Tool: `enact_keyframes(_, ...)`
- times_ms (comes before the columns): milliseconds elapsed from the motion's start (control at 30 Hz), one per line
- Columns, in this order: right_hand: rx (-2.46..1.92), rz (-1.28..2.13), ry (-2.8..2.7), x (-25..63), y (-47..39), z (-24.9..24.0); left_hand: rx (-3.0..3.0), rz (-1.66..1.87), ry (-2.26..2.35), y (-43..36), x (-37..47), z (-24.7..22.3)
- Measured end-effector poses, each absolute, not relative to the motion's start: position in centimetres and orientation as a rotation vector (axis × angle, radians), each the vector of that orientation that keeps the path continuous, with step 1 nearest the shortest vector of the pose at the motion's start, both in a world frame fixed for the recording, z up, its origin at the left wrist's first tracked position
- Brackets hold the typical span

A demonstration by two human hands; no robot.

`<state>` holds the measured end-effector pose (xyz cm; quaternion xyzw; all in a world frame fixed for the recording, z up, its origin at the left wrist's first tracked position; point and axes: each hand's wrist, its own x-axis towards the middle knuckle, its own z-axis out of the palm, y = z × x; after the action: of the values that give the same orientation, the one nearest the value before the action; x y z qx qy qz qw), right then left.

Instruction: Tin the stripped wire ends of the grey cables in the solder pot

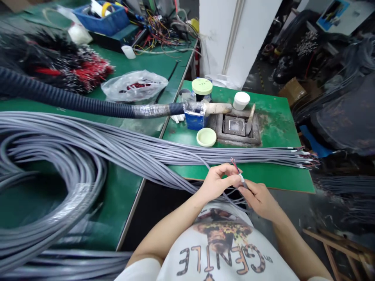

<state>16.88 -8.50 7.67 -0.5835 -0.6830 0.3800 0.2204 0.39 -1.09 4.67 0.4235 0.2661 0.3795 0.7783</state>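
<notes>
Just below and right of the frame's centre, the person's left hand (215,181) pinches a gray cable (245,185) near its stripped end, where thin red and dark wires (235,166) poke up past a white section; the right hand (262,201) grips the same cable slightly lower, its fingers closed around it. Behind the hands, a thick bundle of gray cables (175,152) runs from the left edge across the green bench (274,121) to frayed ends at right. Beyond it, right of centre, sit a pale green dish (206,137), a blue container (195,121) and a white tub (241,100), with a ribbed hose (102,107) reaching in from the left.
</notes>
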Motion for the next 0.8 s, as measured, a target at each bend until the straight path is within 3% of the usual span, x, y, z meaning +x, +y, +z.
enact_keyframes(267, -1.641, 0.735, -1.767, 16.6, -7.8, 6.7, 0.772, 0.864, 0.626, -1.4, 1.6, 4.4)
enact_keyframes(567, -1.115, 1.488, -1.001, 17.2, -6.6, 4.9, 0.588, 0.938, 0.624, -0.2, 1.7, 5.0)
enact_keyframes(800, -0.987, 1.646, -0.834, 16.2, -6.1, 4.5, 0.558, 0.983, 0.627, 0.3, 1.9, 4.7)
